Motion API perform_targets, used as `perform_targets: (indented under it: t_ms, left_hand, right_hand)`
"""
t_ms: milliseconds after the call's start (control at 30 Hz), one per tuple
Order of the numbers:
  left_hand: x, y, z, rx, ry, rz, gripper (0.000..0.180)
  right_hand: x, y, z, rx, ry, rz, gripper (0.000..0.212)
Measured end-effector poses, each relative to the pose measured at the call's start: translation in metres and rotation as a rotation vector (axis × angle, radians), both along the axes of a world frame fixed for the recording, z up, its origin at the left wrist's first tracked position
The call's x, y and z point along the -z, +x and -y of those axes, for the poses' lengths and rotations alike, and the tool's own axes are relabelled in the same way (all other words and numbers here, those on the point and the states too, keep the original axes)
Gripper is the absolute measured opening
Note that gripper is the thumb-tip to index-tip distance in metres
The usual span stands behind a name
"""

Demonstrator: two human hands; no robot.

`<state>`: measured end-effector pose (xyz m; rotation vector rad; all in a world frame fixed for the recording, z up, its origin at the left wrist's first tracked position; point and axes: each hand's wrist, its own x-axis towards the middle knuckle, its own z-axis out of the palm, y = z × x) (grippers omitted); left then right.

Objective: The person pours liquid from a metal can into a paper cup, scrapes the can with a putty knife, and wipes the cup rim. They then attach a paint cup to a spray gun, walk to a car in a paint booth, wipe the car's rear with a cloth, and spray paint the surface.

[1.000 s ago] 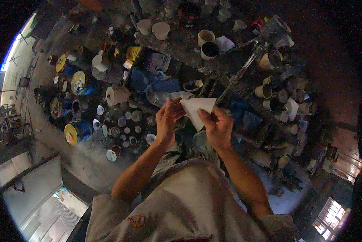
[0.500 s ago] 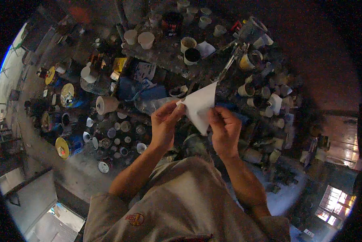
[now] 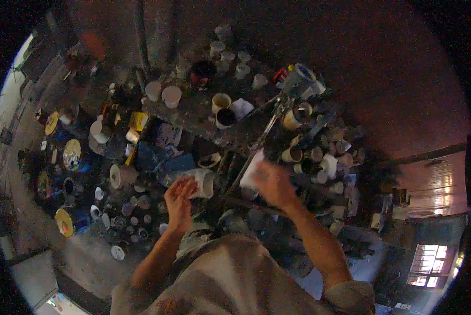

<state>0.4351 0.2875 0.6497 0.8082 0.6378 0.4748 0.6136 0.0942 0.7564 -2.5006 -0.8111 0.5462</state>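
My right hand (image 3: 277,186), smeared by motion, is closed on a white folded paper (image 3: 252,169). The paper is blurred, and part of it is hidden behind the fingers. Away to the left, my left hand (image 3: 180,202) is raised with loosely bent fingers apart and no object visible in them. Just behind its fingertips, a pale cup-like container (image 3: 206,186) shows with clear plastic around it; whether the hand touches it I cannot tell.
Beyond my hands stands a cluttered bench with a dark-filled cup (image 3: 225,117), a white sheet (image 3: 242,108) and several pale tubs. A grey bucket (image 3: 299,81) sits at the back right. Cans crowd the left floor, among them a yellow-topped drum (image 3: 65,222).
Both hands were on the white paper; the left has let go and moved left. The right keeps the paper, now lower in view. The whole view has shifted, with the bench appearing lower and farther left.
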Motion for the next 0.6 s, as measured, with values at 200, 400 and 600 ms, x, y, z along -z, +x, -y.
perform_targets:
  t_ms: [200,400,600]
  left_hand:
    - [0.036,-0.019,-0.003,-0.009,-0.015,0.006,0.017]
    - [0.043,-0.016,0.009,0.018,-0.021,-0.032,0.022]
    - [0.033,-0.016,0.03,0.023,-0.083,-0.085,0.022]
  right_hand:
    - [-0.095,0.184,0.007,0.142,0.428,0.916,0.029]
    - [-0.108,0.307,-0.017,0.142,0.09,0.899,0.033]
    - [-0.089,0.325,-0.008,0.018,0.134,0.767,0.05]
